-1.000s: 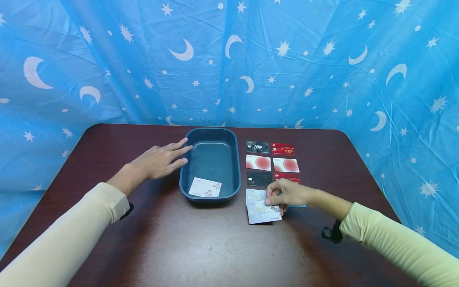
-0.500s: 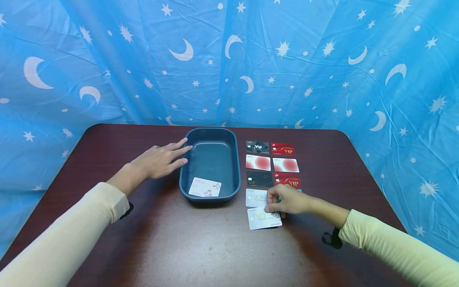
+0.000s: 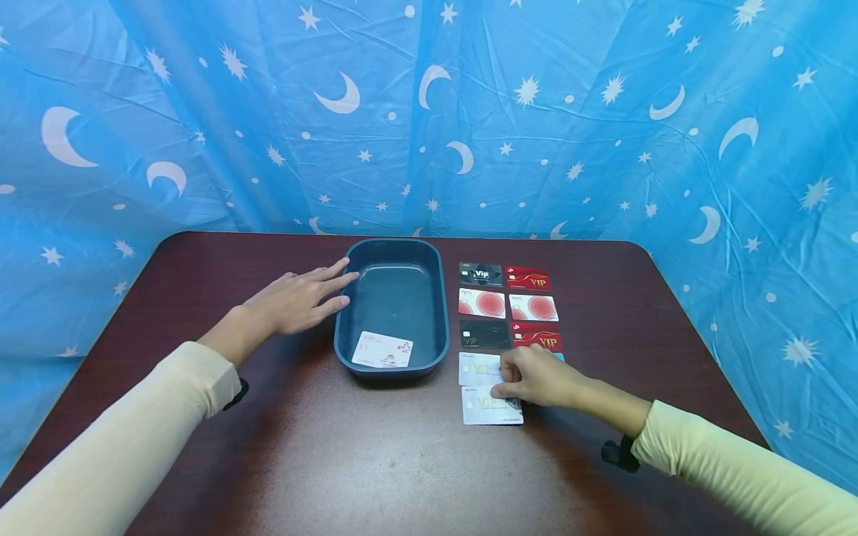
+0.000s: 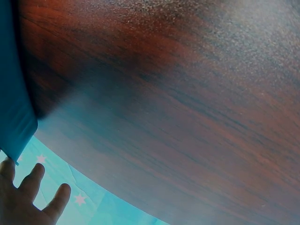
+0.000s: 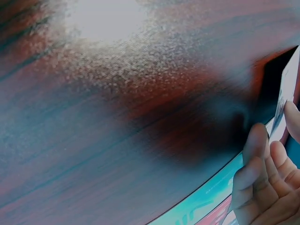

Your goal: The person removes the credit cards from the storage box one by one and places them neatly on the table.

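Observation:
My right hand (image 3: 541, 377) pinches the right edge of a white VIP card (image 3: 479, 409) with gold lettering, at the near end of the cards. In the right wrist view the card (image 5: 284, 91) stands edge-on between thumb and fingers, a dark shadow beneath it. Just beyond lies another white VIP card (image 3: 477, 369), its right end overlapped by my fingers. A light blue card (image 5: 197, 199) lies below the hand, mostly hidden in the head view. With fingers spread, my left hand (image 3: 299, 299) rests on the left rim of a dark blue tray (image 3: 444, 320).
Inside the tray, near its front, lies a white card with a floral print (image 3: 383, 350). Two columns of cards sit right of the tray, among them a black VIP card (image 3: 484, 334) and a red VIP card (image 3: 536, 335). A blue star-patterned curtain (image 3: 402, 112) hangs behind the table (image 3: 322, 461).
The right hand has drawn the white VIP card nearer to me, off the other white card it overlapped, and straightened it below. The left hand has stayed on the tray rim.

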Available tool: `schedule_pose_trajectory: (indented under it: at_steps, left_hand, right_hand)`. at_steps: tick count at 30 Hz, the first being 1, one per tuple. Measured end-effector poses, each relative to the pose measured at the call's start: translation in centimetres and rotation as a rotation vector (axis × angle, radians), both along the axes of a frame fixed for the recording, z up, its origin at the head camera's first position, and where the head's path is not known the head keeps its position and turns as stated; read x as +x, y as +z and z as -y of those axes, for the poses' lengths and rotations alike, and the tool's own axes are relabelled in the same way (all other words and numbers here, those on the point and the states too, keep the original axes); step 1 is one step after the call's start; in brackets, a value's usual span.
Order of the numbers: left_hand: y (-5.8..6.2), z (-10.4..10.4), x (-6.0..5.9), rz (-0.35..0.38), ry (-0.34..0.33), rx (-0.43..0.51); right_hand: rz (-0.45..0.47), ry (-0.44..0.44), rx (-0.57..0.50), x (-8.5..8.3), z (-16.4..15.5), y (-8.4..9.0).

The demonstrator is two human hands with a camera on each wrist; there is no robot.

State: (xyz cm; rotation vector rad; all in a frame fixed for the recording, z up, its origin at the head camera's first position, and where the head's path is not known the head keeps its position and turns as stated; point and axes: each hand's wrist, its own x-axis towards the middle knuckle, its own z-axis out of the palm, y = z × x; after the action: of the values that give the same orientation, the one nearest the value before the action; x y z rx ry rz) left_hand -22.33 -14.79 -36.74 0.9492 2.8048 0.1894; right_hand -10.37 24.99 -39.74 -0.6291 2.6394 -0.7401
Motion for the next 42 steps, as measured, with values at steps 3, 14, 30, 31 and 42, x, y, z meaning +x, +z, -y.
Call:
schedule_pose_trajectory:
  at_steps: [3, 14, 30, 31, 42]
  left_hand:
    - [0.0, 0.0, 0.0, 0.002, 0.002, 0.0]
    - [0.0, -0.1, 0.1, 0.013, 0.011, -0.002]
    - [0.1, -0.2, 0.0, 0.017, 0.013, -0.005]
    - [0.1, -0.2, 0.0, 0.018, 0.014, -0.005]
    - [0.1, -0.1, 0.0, 0.02, 0.013, -0.006]
  right_hand:
    - [-0.013, -0.008, 0.018, 0.0, 0.2, 0.1]
    - [-0.086, -0.015, 0.124, 0.0, 0.7, 0.7]
    - [-0.023, 0.068, 0.081, 0.1, -0.5, 0.8]
    - [-0.018, 0.072, 0.077, 0.1, -0.6, 0.8]
    - [-0.002, 0.102, 0.054, 0.7, -1.0, 0.6]
